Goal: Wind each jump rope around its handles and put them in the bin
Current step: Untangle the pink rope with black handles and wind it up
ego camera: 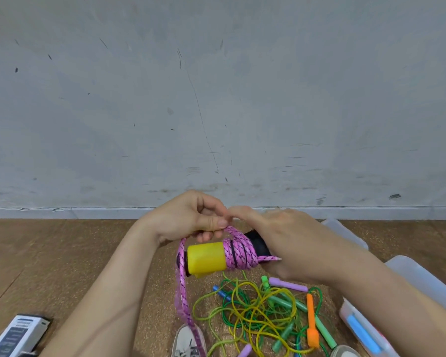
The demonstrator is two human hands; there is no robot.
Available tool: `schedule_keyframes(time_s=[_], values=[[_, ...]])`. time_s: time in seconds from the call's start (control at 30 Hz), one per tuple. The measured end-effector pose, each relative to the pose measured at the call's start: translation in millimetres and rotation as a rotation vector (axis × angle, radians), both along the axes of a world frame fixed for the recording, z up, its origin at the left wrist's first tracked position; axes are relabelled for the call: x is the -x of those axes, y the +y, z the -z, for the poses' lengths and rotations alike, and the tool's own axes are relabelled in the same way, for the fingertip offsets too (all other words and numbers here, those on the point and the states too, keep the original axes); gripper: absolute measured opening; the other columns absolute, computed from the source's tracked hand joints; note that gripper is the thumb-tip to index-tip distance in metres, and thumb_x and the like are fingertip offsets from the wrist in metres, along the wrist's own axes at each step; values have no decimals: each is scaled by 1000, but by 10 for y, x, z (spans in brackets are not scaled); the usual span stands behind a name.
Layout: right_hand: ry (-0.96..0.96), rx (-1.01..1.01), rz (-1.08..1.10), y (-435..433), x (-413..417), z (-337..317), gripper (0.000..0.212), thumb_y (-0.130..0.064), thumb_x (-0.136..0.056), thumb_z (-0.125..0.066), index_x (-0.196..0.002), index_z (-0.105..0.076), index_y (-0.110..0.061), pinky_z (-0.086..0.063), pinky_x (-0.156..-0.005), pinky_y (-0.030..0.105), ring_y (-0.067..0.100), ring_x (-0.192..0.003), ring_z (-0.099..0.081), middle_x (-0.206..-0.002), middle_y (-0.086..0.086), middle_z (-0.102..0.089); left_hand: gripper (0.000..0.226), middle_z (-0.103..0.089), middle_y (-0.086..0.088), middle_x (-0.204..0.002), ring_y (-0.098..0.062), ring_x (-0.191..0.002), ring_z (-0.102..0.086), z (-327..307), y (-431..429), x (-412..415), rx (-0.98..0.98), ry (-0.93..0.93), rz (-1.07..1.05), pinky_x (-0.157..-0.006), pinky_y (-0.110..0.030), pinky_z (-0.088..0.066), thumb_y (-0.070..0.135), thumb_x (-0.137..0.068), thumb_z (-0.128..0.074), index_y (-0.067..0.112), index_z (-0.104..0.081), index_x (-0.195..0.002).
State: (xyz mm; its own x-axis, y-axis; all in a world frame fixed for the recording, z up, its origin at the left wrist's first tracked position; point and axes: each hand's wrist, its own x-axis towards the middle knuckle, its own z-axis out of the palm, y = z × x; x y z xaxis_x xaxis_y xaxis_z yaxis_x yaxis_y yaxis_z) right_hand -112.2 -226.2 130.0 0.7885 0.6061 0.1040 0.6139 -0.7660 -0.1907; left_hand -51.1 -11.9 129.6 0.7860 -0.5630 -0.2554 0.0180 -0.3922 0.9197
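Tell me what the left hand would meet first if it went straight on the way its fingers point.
Probably the right hand: fingers of the left hand point at its thumb, almost touching; depth is unclear.

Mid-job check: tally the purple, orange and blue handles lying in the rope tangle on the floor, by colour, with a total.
Purple handles: 2
Orange handle: 1
Blue handle: 1
Total: 4
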Motion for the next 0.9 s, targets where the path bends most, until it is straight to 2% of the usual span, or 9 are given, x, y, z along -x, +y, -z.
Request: schedule_keyframes(time_s=[0.1,0.2,0.33,0.43,0.53,0.63,0.77,0.83,0.9], values=[[81,-32,-29,-7,4,-32,98,-23,-72,-65,-138,-3,-60,-47,-69,40,21,-84,-55,-91,-5,-61,6,-65,-7,-63,-6,-41,-49,42,-15,-20,10,23,17,-41,-16,-40,4,-80,-65,6,-67,-85],[74,-59,-43,-85,-61,-38,92,-23,-77,-65,-138,-10,-66,-49,-75,39,16,-94,-58,-108,-12,-64,21,-62,-7,-60,-7,-40,-43,27,23,-64,10,5,-4,-41,-15,-36,12,-68,-72,6,-68,-88],[78,-65,-26,-143,-112,0,77,-27,-81,-65,-139,-27,-61,-49,-79,39,15,-101,-58,-111,-14,-65,26,-61,-2,-59,-7,-48,-50,3,132,-93,-43,17,67,-49,-14,-41,12,-72,-72,6,-70,-98],[162,-127,-10,-174,-129,15,73,-27,-77,-66,-136,-36,-56,-50,-80,37,10,-105,-59,-119,-20,-64,22,-59,-13,-70,-16,-60,-51,4,282,-114,-37,14,48,-53,-18,-40,19,-77,-77,14,-73,-99],[178,-155,24,-223,-139,22,70,-23,-75,-68,-133,-42,-52,-50,-80,35,8,-104,-60,-117,-22,-64,20,-56,-12,-68,-17,-60,-46,66,423,-145,-55,-85,-90,-54,-20,-40,2,-86,-65,17,-76,-93],[325,-357,60,-211,-120,43,66,-19,-72,-70,-128,-48,-46,-50,-76,34,7,-88,-62,-101,-15,-67,29,-65,-20,-73,-19,-67,-54,118,330,-102,-63,-100,-160,-67,-28,-45,-9,-82,-60,14,-77,-83],[612,-774,39,-91,-50,-23,69,5,-78,-71,-127,-48,-39,-49,-65,35,24,-69,-55,-90,9,-65,26,-65,9,-75,-2,-67,-57,122,-14,15,-217,-297,-69,-71,-18,-51,-4,-85,-58,19,-64,-76],[712,-941,70,-57,-34,-64,47,11,-80,-67,-108,-59,-26,-48,-55,24,17,-61,-56,-74,4,-66,38,-61,15,-65,-2,-60,-53,209,-121,6,-283,-231,-7,-61,-15,-44,-3,-89,-56,30,-62,-72],[785,-1005,159,-35,-36,-66,21,4,-76,-72,-81,-61,-13,-41,-47,20,15,-51,-53,-60,4,-61,31,-63,16,-60,-2,-60,-55,228,-198,13,-357,-101,146,-62,-16,-42,-3,-90,-54,22,-70,-82]])
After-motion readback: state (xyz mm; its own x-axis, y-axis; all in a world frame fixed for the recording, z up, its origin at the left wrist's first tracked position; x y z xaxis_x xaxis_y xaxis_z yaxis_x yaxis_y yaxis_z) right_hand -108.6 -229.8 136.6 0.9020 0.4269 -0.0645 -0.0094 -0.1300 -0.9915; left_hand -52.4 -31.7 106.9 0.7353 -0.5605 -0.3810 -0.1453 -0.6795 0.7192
